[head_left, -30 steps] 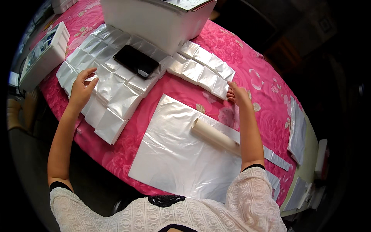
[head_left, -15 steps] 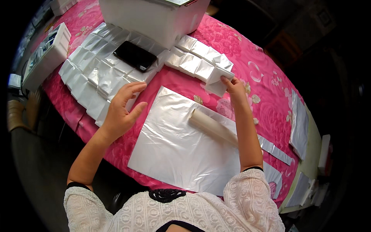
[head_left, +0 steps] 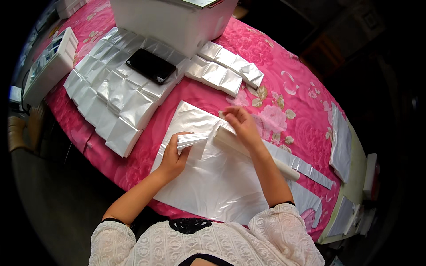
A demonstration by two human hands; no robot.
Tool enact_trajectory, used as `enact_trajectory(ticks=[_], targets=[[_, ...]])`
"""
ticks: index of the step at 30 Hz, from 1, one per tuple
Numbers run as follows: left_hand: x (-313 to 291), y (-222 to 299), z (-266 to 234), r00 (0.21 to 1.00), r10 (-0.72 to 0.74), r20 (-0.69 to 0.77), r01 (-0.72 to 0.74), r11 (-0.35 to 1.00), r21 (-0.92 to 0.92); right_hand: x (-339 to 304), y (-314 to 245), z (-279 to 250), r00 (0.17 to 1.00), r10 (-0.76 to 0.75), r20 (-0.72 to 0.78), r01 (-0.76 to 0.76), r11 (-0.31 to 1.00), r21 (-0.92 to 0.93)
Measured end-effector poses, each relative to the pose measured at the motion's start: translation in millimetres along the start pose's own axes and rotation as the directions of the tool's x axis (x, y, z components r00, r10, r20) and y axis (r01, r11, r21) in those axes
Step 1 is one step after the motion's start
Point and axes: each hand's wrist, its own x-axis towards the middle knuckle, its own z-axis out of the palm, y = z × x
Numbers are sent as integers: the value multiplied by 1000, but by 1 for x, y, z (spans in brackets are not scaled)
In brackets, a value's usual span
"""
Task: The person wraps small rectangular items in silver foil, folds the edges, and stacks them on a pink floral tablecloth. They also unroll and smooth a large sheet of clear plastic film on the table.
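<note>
My left hand [head_left: 174, 156] grips one end of a flat silver pouch [head_left: 195, 139], seen edge-on, just above a large silver sheet [head_left: 213, 190] on the pink flowered tablecloth [head_left: 275, 66]. My right hand [head_left: 242, 126] is beside it, fingers pinched at the pouch's other, upper end. A cream roll of film [head_left: 284, 168] lies across the sheet under my right forearm. A short row of silver pouches [head_left: 226, 71] lies beyond my hands.
Several overlapping silver pouches [head_left: 111, 97] cover the table's left side, with a black phone [head_left: 151, 65] on them. A big white box [head_left: 173, 22] stands at the back and a white tray [head_left: 46, 66] at the far left. Silver strips [head_left: 306, 168] and sheets [head_left: 341, 142] lie to the right.
My right hand brought a pouch from the far row down to the sheet. My left hand left the left-hand pouches, crossed to the sheet and took hold of that pouch.
</note>
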Motion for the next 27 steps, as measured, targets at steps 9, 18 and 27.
enact_trajectory(ticks=[9, 18, 27], targets=[[42, 57, -114, 982, 15, -186, -58, 972, -227, 177, 45, -154, 782, 250, -571, -613, 474, -633], [226, 16, -280, 955, -251, -160, 292, 893, 343, 201, 73, -171, 801, 390, -454, -578, 701, -418], [317, -51, -258, 936, -346, -71, 276, 593, 756, 183, 42, -158, 806, 479, -347, -580, 754, -307]])
